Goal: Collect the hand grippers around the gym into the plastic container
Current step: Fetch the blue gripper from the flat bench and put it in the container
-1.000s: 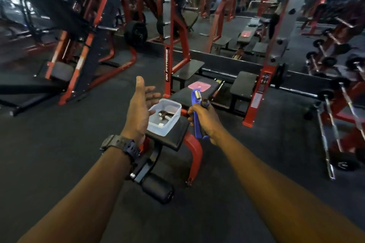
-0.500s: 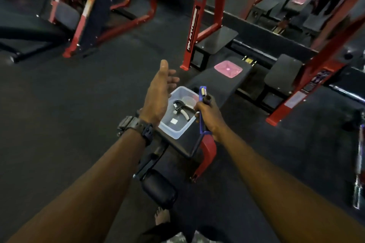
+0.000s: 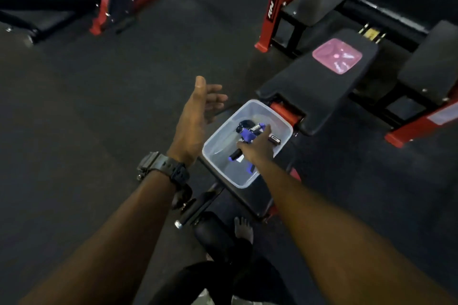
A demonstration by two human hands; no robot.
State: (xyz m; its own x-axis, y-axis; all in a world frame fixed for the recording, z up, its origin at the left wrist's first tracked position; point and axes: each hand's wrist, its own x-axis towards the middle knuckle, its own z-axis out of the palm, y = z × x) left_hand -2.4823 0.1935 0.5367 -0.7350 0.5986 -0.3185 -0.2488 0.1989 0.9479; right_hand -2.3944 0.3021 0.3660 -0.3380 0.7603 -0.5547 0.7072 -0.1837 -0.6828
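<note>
My right hand (image 3: 257, 150) is inside the container (image 3: 285, 129), a clear, soft-cornered rectangular plastic tub sitting on the black padded seat of the bench (image 3: 322, 82). The hand lies over the blue gripper (image 3: 246, 135); its fingers point down onto it, but I cannot tell whether they pinch it or only rest on it. The gripper has blue moulded arms, a bright coiled metal spring at the top and a black foam-looking handle end poking out below my knuckles. A second, darker gripper (image 3: 244, 123) lies partly under it, its curved shape only partly visible. A small dark rectangular piece (image 3: 274, 140) sits by the right wall of the tub. My left hand (image 3: 195, 116) hovers just left of the container, fingers spread and relaxed, holding nothing; a black chunky watch (image 3: 163, 168) is on that wrist. A pink translucent lid (image 3: 337, 56) lies flat further up the bench pad. The floor (image 3: 99, 106) is dark, matte and rubbery. A bare foot (image 3: 244, 228) shows below.
</note>
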